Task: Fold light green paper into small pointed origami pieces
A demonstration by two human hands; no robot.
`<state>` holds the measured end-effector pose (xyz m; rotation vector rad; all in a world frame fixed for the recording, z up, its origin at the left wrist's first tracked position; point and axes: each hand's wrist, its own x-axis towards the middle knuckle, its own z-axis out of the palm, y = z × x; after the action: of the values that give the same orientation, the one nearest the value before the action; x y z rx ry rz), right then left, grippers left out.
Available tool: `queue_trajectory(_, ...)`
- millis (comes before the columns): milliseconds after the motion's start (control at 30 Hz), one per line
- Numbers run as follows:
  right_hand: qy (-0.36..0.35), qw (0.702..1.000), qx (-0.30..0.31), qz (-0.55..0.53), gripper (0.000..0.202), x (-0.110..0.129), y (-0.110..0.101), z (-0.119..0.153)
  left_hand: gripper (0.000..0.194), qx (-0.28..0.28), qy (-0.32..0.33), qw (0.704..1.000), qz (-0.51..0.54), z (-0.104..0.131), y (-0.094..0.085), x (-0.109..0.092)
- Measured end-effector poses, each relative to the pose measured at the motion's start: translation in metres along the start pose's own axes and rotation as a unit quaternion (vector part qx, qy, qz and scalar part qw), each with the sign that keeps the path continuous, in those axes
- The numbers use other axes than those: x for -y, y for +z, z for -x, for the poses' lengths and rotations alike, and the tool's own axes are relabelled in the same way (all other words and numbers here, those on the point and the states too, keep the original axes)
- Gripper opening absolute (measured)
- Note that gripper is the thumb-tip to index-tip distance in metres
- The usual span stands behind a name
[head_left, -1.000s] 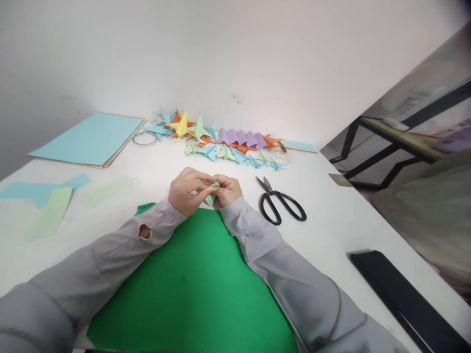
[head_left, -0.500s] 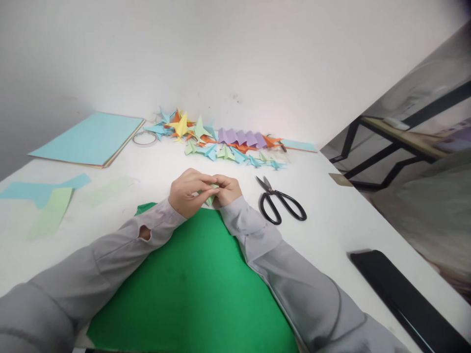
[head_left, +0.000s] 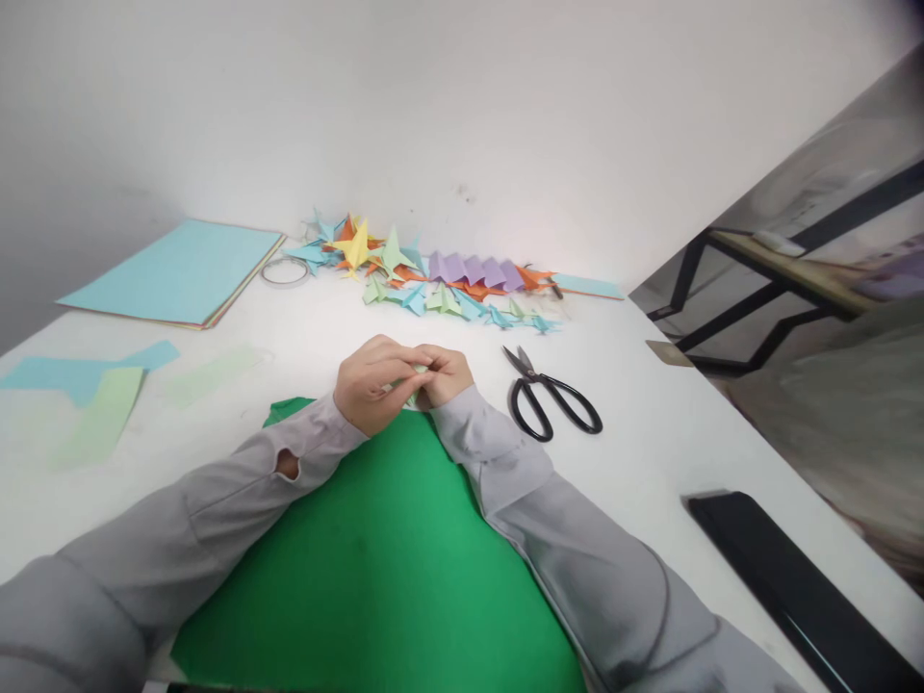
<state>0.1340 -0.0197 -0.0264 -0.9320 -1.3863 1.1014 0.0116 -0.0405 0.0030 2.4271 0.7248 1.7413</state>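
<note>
My left hand (head_left: 376,383) and my right hand (head_left: 444,375) meet near the middle of the table, fingers closed together. Between them they pinch a small folded piece of light green paper (head_left: 414,397), mostly hidden by my fingers. Beneath my wrists lies a large green sheet (head_left: 390,558) that reaches to the near edge. Black-handled scissors (head_left: 532,376) rest to the right of my right hand, blades slightly parted and pointing away from me.
Folded paper cranes (head_left: 394,255) in several colours line the back by the wall. A stack of coloured paper (head_left: 180,274) and a tape roll (head_left: 284,271) sit back left. Blue scraps (head_left: 54,373) and green scraps (head_left: 108,414) lie left. A long black object (head_left: 786,587) occupies the near right.
Less of the light green paper shows between my hands. My left hand has shifted very slightly to the right; everything else has stayed in place.
</note>
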Motion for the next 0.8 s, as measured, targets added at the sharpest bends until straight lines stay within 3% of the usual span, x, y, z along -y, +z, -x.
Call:
queue_trajectory(333, 0.095, 0.978, -0.088, -0.162, 0.013, -0.003, -0.004, -0.006, 0.025, -0.018, -0.132, 0.991, 0.001, 0.005, -0.003, 0.007)
queue_trajectory(633, 0.097, 0.970, -0.095, -0.200, 0.013, 0.001, -0.003, -0.005, 0.020, -0.037, -0.224, 0.973, 0.049, 0.007, 0.005, 0.013)
queue_trajectory(800, 0.072, 0.974, -0.105, -0.189, 0.013, 0.001, -0.003, -0.006, 0.016, -0.036, -0.290, 0.947, 0.136, 0.007, 0.005, 0.014)
